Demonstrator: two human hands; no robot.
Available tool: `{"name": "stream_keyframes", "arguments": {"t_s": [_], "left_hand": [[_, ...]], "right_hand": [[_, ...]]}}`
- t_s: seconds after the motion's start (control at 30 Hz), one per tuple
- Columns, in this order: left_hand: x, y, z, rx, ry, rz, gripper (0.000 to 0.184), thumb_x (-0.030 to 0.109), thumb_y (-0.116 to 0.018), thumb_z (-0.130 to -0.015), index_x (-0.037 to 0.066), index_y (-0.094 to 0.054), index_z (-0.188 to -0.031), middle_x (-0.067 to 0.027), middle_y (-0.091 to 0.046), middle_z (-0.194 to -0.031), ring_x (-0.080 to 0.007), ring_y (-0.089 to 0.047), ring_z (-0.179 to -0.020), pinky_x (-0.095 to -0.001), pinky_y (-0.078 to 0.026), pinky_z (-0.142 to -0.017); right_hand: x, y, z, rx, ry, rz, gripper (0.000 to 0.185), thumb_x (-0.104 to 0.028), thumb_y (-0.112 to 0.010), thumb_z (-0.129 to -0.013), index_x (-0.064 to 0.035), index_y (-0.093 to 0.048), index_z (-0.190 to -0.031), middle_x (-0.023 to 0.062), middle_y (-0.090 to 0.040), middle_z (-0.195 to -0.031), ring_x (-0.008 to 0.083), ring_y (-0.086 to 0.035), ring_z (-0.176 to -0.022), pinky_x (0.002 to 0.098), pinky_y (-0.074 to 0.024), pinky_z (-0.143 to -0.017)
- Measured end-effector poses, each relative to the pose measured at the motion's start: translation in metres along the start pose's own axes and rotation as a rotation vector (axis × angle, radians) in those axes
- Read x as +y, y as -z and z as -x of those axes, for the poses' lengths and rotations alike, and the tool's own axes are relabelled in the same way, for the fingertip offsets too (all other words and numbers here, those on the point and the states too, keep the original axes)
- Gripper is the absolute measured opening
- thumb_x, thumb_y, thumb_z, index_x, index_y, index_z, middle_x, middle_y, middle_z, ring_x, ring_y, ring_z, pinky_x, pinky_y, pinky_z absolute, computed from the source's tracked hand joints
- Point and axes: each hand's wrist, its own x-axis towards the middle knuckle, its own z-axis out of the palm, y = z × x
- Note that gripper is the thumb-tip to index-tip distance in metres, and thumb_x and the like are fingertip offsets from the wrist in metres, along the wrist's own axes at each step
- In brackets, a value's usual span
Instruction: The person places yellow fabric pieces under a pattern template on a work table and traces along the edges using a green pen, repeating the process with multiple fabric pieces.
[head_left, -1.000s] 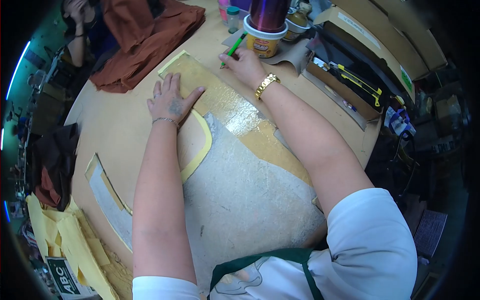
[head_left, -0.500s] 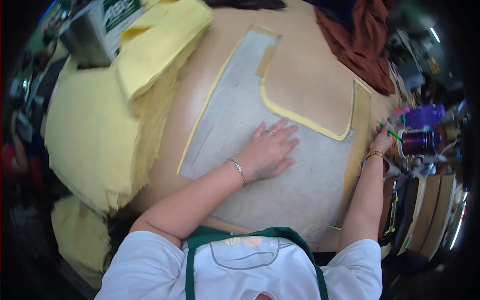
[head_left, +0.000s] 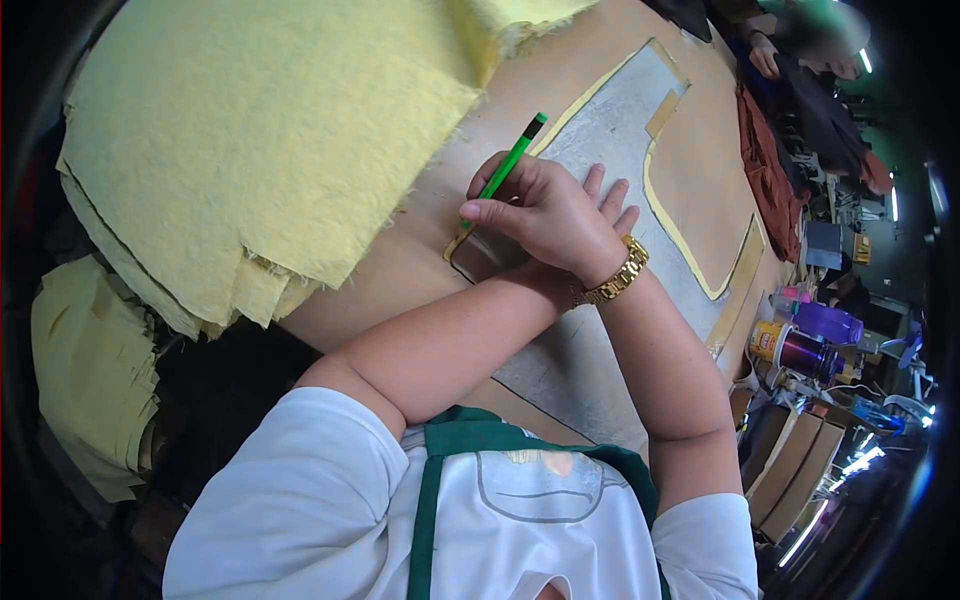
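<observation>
Pinching a green pencil (head_left: 515, 162) between thumb and fingers of the right hand (head_left: 560, 215), and crossing that wrist over the left. Holding the pencil point low, near a shadowed corner of a grey sheet (head_left: 605, 110) with yellow edging, possibly touching, but too dark there to tell. Spreading the left hand (head_left: 614, 202) flat on that same sheet, on the tan table (head_left: 375, 270), and showing just 3 fingers clearly. Working beside a stack of yellow sheets (head_left: 250, 130). Apparently guiding the pencil at the sheet's edge with 2 arms crossed; seemingly calling for firm left-hand pressure and a light, close stroke.
</observation>
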Motion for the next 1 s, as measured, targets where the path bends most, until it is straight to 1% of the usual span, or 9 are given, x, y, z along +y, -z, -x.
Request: {"name": "stream_keyframes", "arguments": {"t_s": [0.17, 0.3, 0.4, 0.53, 0.63, 0.77, 0.87, 0.93, 1.0], "left_hand": [[-0.001, -0.013, 0.000, -0.018, 0.009, -0.264, 0.067, 0.052, -0.028, -0.081, 0.010, -0.017, -0.133, -0.0150, -0.008, -0.139, -0.0338, -0.008, -0.128, -0.0525, -0.006, -0.101], [-0.002, -0.012, 0.002, 0.075, -0.010, 0.173, 0.072, 0.054, -0.038, -0.078, 0.011, -0.019, -0.133, -0.0154, -0.008, -0.139, -0.0375, -0.002, -0.128, -0.0629, -0.015, -0.093], [-0.001, -0.015, 0.001, 0.097, -0.001, 0.164, 0.073, 0.054, -0.039, -0.077, 0.011, -0.020, -0.133, -0.0145, -0.008, -0.139, -0.0374, -0.001, -0.128, -0.0628, -0.013, -0.093], [0.004, -0.022, -0.008, -0.057, 0.048, -0.255, 0.066, 0.051, -0.033, -0.081, 0.015, -0.016, -0.133, -0.0123, -0.008, -0.140, -0.0323, -0.003, -0.128, -0.0539, -0.010, -0.098], [0.008, -0.025, -0.015, -0.064, 0.146, 0.126, 0.062, 0.050, -0.027, -0.083, 0.018, -0.012, -0.134, -0.0090, -0.011, -0.140, -0.0232, -0.006, -0.130, -0.0387, -0.004, -0.104], [0.009, -0.013, -0.013, 0.011, 0.162, 0.257, 0.063, 0.046, -0.043, -0.078, 0.013, -0.028, -0.129, -0.0117, -0.025, -0.134, -0.0301, -0.026, -0.120, -0.0530, -0.009, -0.099], [0.008, 0.019, -0.013, -0.292, 0.168, 0.341, 0.069, 0.047, -0.050, -0.074, 0.012, -0.029, -0.129, -0.0118, -0.023, -0.134, -0.0313, -0.021, -0.123, -0.0605, -0.008, -0.095], [0.009, 0.008, -0.011, -0.116, 0.163, 0.359, 0.071, 0.048, -0.053, -0.072, 0.016, -0.028, -0.130, -0.0080, -0.012, -0.138, -0.0322, -0.002, -0.128, -0.0651, -0.007, -0.092], [0.008, 0.008, -0.011, -0.146, 0.146, 0.352, 0.071, 0.047, -0.055, -0.071, 0.017, -0.028, -0.130, -0.0071, -0.011, -0.139, -0.0320, 0.000, -0.128, -0.0653, -0.007, -0.092]], "right_hand": [[0.005, -0.004, -0.001, -0.059, -0.059, 0.055, 0.016, -0.016, -0.062, -0.076, -0.0026, -0.055, -0.082, 0.0015, -0.056, -0.067, 0.0078, -0.050, -0.061, 0.0222, -0.0403, -0.058], [0.007, -0.009, 0.000, -0.072, 0.020, 0.093, 0.016, -0.016, -0.062, -0.077, -0.0030, -0.054, -0.082, 0.0001, -0.056, -0.067, 0.0066, -0.049, -0.060, 0.0213, -0.0396, -0.058], [0.011, -0.011, 0.000, -0.086, 0.022, 0.140, 0.016, -0.017, -0.062, -0.077, -0.0034, -0.054, -0.082, 0.0009, -0.056, -0.067, 0.0071, -0.049, -0.062, 0.0213, -0.0394, -0.060], [0.022, 0.000, -0.001, 0.071, 0.166, 0.364, 0.016, -0.018, -0.063, -0.074, -0.0058, -0.054, -0.080, 0.0053, -0.058, -0.070, 0.0151, -0.053, -0.068, 0.0275, -0.0412, -0.064], [0.025, 0.023, -0.004, 0.138, 0.099, 0.338, 0.015, -0.016, -0.063, -0.074, -0.0060, -0.054, -0.082, 0.0082, -0.058, -0.075, 0.0200, -0.055, -0.072, 0.0309, -0.0425, -0.066], [0.039, 0.058, -0.017, 0.201, -0.005, 0.176, 0.017, -0.014, -0.061, -0.077, -0.0036, -0.053, -0.088, 0.0051, -0.058, -0.078, 0.0145, -0.055, -0.075, 0.0273, -0.0443, -0.070], [0.057, 0.087, -0.028, 0.285, 0.017, 0.122, 0.017, -0.013, -0.060, -0.078, -0.0022, -0.053, -0.089, 0.0042, -0.058, -0.080, 0.0104, -0.054, -0.077, 0.0248, -0.0443, -0.070], [0.067, 0.107, -0.036, 0.428, 0.002, 0.156, 0.016, -0.014, -0.061, -0.074, -0.0024, -0.057, -0.085, 0.0114, -0.061, -0.082, 0.0202, -0.058, -0.079, 0.0307, -0.0443, -0.072], [0.082, 0.132, -0.049, 0.449, 0.024, 0.193, 0.017, -0.013, -0.060, -0.078, -0.0026, -0.053, -0.090, 0.0043, -0.058, -0.082, 0.0103, -0.053, -0.078, 0.0234, -0.0433, -0.070]]}}
